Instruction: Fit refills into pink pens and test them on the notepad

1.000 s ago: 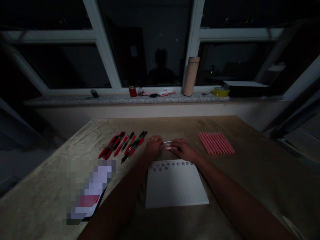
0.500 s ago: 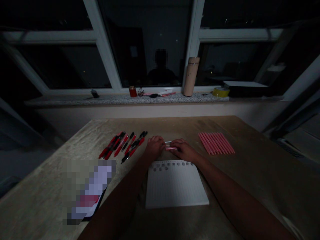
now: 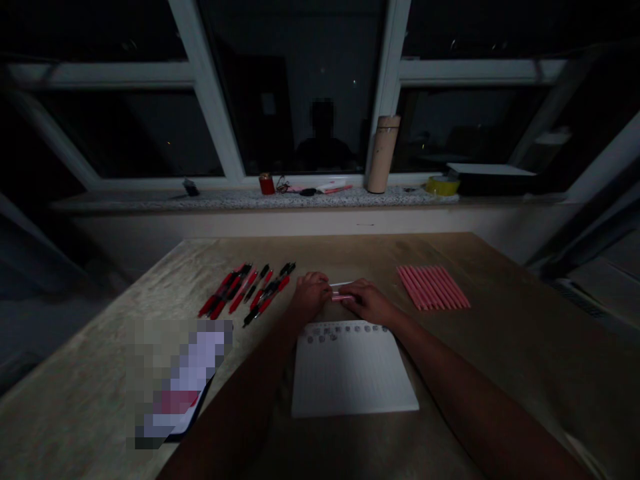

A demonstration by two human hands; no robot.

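Observation:
Beyond the top edge of a lined notepad (image 3: 355, 373), my left hand (image 3: 311, 295) and my right hand (image 3: 369, 301) face each other with fingers closed. Between them shows a short stretch of a pink pen (image 3: 341, 298), one end going into each hand; its tips are hidden by my fingers. Just behind it, a thin white stick-like thing (image 3: 341, 285) spans the gap between the hands. Several dark round scribbles mark the top lines of the notepad.
Red and black pens (image 3: 250, 290) lie slanted at the left. A row of pink pens (image 3: 433, 287) lies at the right. A blurred-out phone (image 3: 193, 373) rests near my left forearm. On the windowsill stand a tall flask (image 3: 383, 155), a red jar (image 3: 267, 184) and yellow tape (image 3: 443, 185).
Hardly anything differs. My right fingers have shifted slightly left along the pink pen, and the view has moved by a few pixels.

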